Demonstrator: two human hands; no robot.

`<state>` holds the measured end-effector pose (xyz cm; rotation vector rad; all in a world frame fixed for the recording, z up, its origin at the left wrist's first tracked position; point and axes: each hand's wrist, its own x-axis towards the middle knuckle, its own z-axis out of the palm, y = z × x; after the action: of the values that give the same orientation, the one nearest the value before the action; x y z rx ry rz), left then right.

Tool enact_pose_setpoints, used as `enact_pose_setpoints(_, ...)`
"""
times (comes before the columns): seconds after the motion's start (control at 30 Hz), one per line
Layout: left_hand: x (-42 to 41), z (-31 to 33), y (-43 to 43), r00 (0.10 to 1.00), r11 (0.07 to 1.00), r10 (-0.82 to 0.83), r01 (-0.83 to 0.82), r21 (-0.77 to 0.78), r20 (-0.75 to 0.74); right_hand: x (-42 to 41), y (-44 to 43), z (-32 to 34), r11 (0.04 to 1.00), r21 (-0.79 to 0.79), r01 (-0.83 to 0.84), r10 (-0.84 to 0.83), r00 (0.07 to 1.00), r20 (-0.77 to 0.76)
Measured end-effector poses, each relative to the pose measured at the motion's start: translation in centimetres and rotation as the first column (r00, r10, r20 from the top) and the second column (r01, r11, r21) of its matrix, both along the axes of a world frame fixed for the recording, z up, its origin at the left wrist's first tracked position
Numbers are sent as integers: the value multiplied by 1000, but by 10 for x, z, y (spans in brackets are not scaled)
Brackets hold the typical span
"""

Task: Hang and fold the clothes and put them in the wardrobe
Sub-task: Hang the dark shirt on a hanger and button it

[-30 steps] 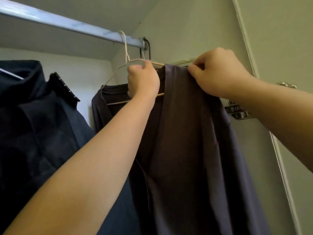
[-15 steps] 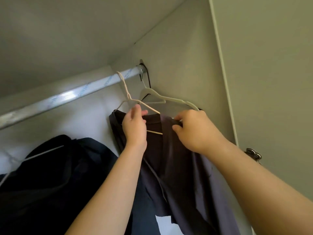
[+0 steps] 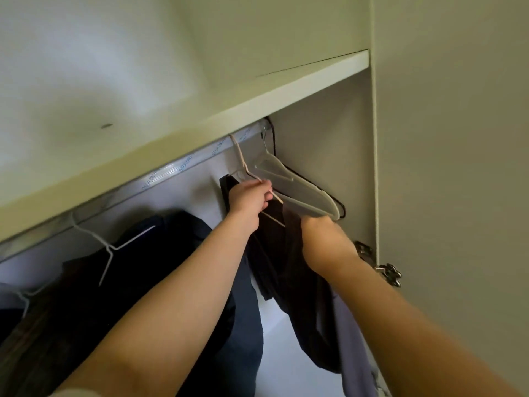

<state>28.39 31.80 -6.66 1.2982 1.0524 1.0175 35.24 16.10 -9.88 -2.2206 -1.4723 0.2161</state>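
Observation:
A dark purple-brown garment [image 3: 289, 270] hangs over a thin pale wire hanger [image 3: 240, 156] hooked on the metal rail [image 3: 177, 169] near the wardrobe's right end. My left hand [image 3: 250, 200] grips the hanger's slanted wire just below the hook. My right hand [image 3: 317, 227] holds the garment's top edge at the hanger's right side; its fingers are hidden behind the cloth. A thicker empty white hanger [image 3: 294, 187] hangs just right of it, over my right hand.
Dark navy and black clothes [image 3: 94, 285] hang on white hangers [image 3: 108, 247] at the left of the rail. A shelf [image 3: 257, 107] runs above the rail. The wardrobe's side wall [image 3: 329, 156] and door hinge [image 3: 386, 272] stand at the right.
The view has tilted upward, so the shelf above the rail now shows. Both hands keep their hold on hanger and garment at the rail's right end.

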Motion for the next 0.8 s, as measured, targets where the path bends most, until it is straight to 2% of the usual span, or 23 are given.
enact_pose_setpoints(0.33,-19,12,-5,989,988,142,-144,-50,-31,-15,2,11,988,-101,-117,113,993,-45)
enact_pose_setpoints(0.6,-82,10,-3,954,958,286,-286,8,-95,-64,9,12,960,-128,-248,246,969,-31)
enact_pose_setpoints(0.8,-109,3,-13,945,956,293,-291,34,-148,-95,11,-5,959,-128,-251,250,968,-23)
